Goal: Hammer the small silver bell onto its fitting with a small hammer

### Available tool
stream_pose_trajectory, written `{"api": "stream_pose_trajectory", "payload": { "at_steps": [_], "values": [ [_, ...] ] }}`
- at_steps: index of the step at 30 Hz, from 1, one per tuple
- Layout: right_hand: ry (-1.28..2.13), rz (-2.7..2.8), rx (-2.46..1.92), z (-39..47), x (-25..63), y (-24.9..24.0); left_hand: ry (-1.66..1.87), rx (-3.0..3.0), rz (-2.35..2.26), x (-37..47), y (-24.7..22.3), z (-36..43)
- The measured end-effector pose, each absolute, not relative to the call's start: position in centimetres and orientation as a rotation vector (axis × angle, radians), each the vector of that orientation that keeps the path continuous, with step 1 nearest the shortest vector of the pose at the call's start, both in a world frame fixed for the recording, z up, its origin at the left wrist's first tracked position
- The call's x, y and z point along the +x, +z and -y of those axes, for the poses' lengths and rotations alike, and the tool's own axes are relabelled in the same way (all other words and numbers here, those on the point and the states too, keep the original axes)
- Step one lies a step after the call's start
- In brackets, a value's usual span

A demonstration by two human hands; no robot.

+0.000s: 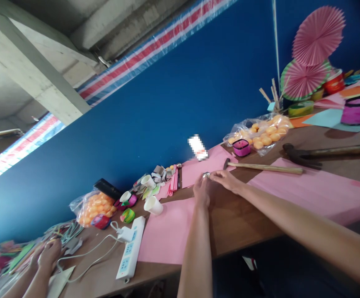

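My left hand (201,192) and right hand (228,181) share a pinching grip on a small silvery piece (206,175), probably to steady it.

The wall (167,103) is blue and quite plain, and the table (238,223) has a brown top which runs along the foot of this wall. On the wall's upper edge there is a striped sheet (155,45) in red, white and blue. Above the wall is the ceiling (124,25), of bare grey concrete. A thick concrete column (37,66), or perhaps a beam, reaches to the wall's upper edge. The light is paler at the wall's left end and deeper toward its right.
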State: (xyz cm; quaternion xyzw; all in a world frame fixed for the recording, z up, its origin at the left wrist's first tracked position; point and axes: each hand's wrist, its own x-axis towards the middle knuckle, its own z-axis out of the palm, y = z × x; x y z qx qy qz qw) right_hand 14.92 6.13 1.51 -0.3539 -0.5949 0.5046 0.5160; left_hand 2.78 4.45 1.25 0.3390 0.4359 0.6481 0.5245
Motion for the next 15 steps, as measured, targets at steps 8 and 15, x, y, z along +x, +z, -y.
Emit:
{"api": "stream_pose_trajectory", "payload": {
  "at_steps": [8,15],
  "values": [
    [1.204,1.457,-0.833,-6.04,14.91,1.7,1.541,0.942,-0.998,2.55,0.56,-5.01],
    [1.167,1.486,-0.84,-6.06,15.0,1.63,1.579,0.973,-1.009,2.51,0.39,-5.13]
  ]
}}
